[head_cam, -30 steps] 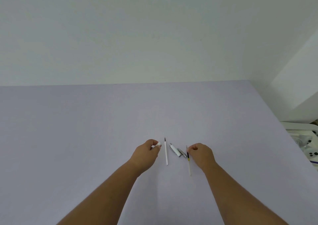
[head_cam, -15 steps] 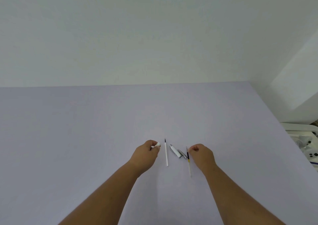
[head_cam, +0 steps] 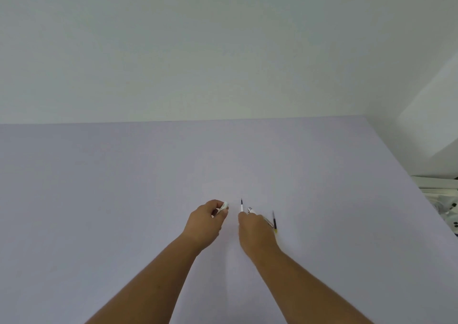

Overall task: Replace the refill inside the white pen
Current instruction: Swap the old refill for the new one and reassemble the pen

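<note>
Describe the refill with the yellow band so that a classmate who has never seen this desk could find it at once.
Start at the lilac table and find the right hand near its middle. Just right of that hand lies a thin refill. Unlike the white refill left of it, it is dark with a yellow band.

Plain workroom: bare table, blank wall

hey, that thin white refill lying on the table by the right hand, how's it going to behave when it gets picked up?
The white refill looks very thin, so it is probably light and a bit bendy. It is likely round, so a nudge from the right hand could roll it on the flat table. Lying flat, it may need a fingertip pinch.
</note>
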`<state>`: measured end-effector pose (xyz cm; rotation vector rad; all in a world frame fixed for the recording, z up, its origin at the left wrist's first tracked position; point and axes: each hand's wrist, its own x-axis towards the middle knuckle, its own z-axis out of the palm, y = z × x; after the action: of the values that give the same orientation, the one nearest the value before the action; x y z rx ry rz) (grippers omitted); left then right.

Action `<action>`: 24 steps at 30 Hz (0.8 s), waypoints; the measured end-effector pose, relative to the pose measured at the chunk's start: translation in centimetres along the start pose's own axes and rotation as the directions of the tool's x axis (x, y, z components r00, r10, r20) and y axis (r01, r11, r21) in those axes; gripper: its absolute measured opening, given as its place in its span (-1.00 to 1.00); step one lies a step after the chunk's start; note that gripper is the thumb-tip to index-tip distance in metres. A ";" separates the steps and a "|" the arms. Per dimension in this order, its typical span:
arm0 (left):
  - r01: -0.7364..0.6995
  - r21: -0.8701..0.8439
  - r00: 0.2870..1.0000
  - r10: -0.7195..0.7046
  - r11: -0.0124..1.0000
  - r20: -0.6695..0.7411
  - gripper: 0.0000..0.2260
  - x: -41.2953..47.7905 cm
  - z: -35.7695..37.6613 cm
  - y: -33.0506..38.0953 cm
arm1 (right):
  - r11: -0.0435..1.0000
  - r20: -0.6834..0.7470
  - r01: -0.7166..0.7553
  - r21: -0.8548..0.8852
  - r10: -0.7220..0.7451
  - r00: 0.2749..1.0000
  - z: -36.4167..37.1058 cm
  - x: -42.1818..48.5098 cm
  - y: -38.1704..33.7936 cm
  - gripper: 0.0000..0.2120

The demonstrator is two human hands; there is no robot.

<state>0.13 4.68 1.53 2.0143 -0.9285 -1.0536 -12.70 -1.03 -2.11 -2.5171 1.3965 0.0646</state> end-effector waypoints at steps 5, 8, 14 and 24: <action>0.017 0.071 1.000 -0.016 0.997 -0.020 -0.80 0.0 -0.5 -0.8 | 0.976 0.049 -0.115 0.186 0.108 0.993 0.3 -0.1 -0.4 -0.79; 0.032 0.061 0.999 -0.031 0.998 -0.017 -0.82 0.0 -0.5 -1.1 | 0.865 0.077 -0.205 0.458 0.192 0.978 -0.3 0.2 -0.6 -0.76; 0.029 0.087 1.000 -0.029 0.996 -0.010 -0.87 0.3 -0.3 -1.1 | 0.268 0.101 -0.220 0.938 0.396 0.913 -3.1 1.1 -0.3 -0.97; -0.042 0.053 0.999 0.043 0.998 -0.011 -0.92 0.2 0.5 0.4 | 0.234 0.107 -0.179 0.956 0.291 0.951 -4.4 0.5 -0.1 -0.94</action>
<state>-0.31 4.22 1.52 2.0323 -0.9978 -1.0021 -12.78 -2.49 2.09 -1.2300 1.2214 -0.6779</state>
